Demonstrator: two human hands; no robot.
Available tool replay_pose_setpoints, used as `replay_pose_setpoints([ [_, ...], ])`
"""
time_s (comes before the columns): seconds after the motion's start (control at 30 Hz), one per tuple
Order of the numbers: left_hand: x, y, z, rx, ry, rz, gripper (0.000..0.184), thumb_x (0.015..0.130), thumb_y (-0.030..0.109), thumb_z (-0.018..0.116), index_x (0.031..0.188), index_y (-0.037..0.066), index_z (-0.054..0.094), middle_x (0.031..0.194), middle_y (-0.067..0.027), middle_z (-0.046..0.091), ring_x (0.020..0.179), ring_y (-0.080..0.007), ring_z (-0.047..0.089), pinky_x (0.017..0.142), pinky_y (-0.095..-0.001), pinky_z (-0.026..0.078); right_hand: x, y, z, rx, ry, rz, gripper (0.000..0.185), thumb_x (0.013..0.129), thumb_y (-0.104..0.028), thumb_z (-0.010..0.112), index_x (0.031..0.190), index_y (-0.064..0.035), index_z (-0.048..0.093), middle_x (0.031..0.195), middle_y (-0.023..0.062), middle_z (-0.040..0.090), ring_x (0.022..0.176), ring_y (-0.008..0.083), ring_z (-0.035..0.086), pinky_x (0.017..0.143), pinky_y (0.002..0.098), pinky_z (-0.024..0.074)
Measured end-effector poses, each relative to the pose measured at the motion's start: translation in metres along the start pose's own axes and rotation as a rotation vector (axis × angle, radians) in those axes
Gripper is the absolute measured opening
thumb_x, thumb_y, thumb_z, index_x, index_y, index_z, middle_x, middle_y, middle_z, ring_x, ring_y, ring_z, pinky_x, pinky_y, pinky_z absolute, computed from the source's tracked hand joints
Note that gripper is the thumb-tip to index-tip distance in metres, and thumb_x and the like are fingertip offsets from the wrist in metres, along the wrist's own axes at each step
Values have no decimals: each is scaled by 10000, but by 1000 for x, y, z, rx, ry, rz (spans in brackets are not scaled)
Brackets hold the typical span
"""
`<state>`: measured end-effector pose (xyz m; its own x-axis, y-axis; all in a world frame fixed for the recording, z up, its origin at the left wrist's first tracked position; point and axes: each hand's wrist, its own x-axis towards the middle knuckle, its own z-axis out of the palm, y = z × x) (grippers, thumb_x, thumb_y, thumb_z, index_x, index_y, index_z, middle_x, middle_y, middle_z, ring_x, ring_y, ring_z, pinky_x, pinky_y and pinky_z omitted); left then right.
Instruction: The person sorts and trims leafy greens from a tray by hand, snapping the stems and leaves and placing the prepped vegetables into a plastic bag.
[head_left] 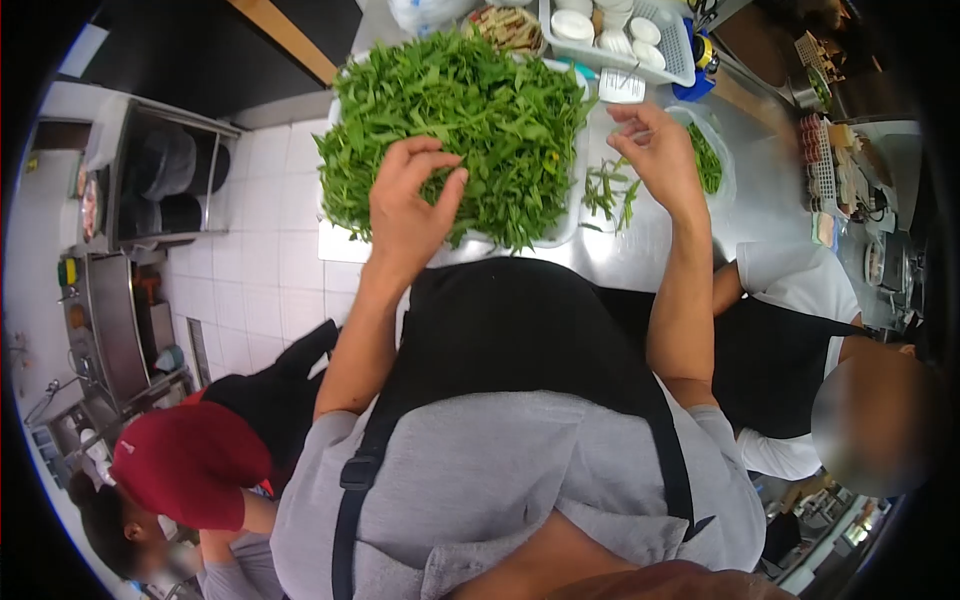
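Observation:
A large heap of leafy greens (pixel 470 120) fills a pale tray (pixel 572 215) on the steel table. My left hand (pixel 412 195) is over the near left part of the heap, its thumb and fingers apart, and nothing shows between them. To the right of the tray, my right hand (pixel 660 155) is raised above the table with the fingers bent and a gap to the thumb; I see nothing in it. Below its fingertips, a few loose green sprigs (pixel 608 195) lie on the metal. Beyond my right wrist sits a clear plastic bag (pixel 722 150) holding more greens.
At the back stand a grey basket (pixel 682 65) of white round pieces, a small white container (pixel 622 86), and a bowl of cut pieces (pixel 505 28). One co-worker in a red top (pixel 195 465) is at left behind me; another in a black apron (pixel 765 365) stands close on my right.

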<state>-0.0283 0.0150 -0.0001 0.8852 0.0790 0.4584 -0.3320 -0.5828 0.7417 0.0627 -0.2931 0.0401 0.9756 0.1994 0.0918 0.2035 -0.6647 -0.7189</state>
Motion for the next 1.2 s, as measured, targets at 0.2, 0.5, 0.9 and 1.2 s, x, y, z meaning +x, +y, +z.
replay_pose_setpoints([
  [0.2,-6,6,12,-69,-87,33,166,832,64,783,991,50,739,1080,-126,677,974,-244,672,782,-322,528,-16,29,78,-239,-48,-143,426,722,-58,788,1133,10,701,1050,156,621,983,331,617,864,396,510],
  [0.5,0,21,13,-301,-205,-129,112,865,44,760,974,16,755,920,-66,709,759,-136,632,675,-252,493,5,-48,53,-78,87,-157,252,762,-95,732,967,32,658,907,202,673,852,391,654,807,469,517],
  [0.9,-14,-25,-12,-363,-24,-610,179,981,137,679,1020,-33,719,836,-47,706,720,-74,630,661,-215,511,-9,-81,43,1,64,-212,260,828,-62,765,1078,-4,720,985,145,703,883,274,685,807,370,536],
  [1.2,14,8,-1,-137,26,-84,168,927,73,690,1081,17,724,1091,-96,699,846,-179,637,746,-289,511,35,-76,89,-217,136,-523,161,886,-85,711,1021,1,728,949,146,698,835,275,682,768,357,537],
])
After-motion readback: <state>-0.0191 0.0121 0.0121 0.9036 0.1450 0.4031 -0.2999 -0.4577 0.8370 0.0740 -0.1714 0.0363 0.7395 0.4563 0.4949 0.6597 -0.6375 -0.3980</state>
